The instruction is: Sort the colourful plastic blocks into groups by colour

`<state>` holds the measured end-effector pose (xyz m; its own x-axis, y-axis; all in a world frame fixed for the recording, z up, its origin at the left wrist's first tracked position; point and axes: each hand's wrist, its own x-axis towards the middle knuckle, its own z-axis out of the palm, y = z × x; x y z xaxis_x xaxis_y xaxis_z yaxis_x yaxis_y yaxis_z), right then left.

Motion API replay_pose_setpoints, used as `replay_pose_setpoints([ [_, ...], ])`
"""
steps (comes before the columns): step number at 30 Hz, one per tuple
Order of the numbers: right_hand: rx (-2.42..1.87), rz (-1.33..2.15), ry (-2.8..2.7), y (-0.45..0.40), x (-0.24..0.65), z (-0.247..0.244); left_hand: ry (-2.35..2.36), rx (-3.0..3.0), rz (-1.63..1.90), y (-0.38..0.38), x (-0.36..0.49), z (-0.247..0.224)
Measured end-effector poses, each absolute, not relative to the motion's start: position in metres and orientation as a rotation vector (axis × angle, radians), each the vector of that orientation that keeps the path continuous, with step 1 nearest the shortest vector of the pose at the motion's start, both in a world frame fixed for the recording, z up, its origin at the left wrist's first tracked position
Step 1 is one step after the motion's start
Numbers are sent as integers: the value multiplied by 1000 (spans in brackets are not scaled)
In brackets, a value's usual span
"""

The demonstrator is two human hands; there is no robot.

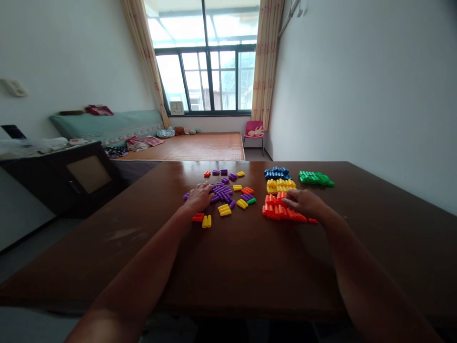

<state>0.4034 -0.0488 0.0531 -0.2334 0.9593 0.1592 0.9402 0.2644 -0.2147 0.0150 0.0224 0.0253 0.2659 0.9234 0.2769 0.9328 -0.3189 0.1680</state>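
Observation:
My left hand (200, 196) lies palm down with its fingers stretched out at the left side of a loose heap of purple bullet-shaped plastic pieces (223, 193). Close to its wrist are red-orange pieces (198, 217) and a yellow pair (207, 221). My right hand (303, 201) is over the stacked orange pieces (278, 212), its fingers bent and pinched at an orange piece (281, 195) on the top row. Part of that stack is hidden behind the hand. One single orange piece (312, 221) lies beside the stack, below the right wrist.
Behind the orange stack are yellow (281, 186), blue (277, 173) and green (316, 178) stacks. Mixed yellow (224, 209), purple, orange and green (252, 201) pieces lie scattered around the heap. All rest on a dark brown table (250, 267). A bed platform (203, 145) stands beyond it.

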Motion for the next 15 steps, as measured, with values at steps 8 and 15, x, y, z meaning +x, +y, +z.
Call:
replay_pose_setpoints([
  [8,-1726,118,-2282,-50,392,47,-2141,-2319,-556,50,-42,3],
  [15,-1724,110,-2324,-50,381,42,-1944,-2569,-740,60,-33,-4],
])
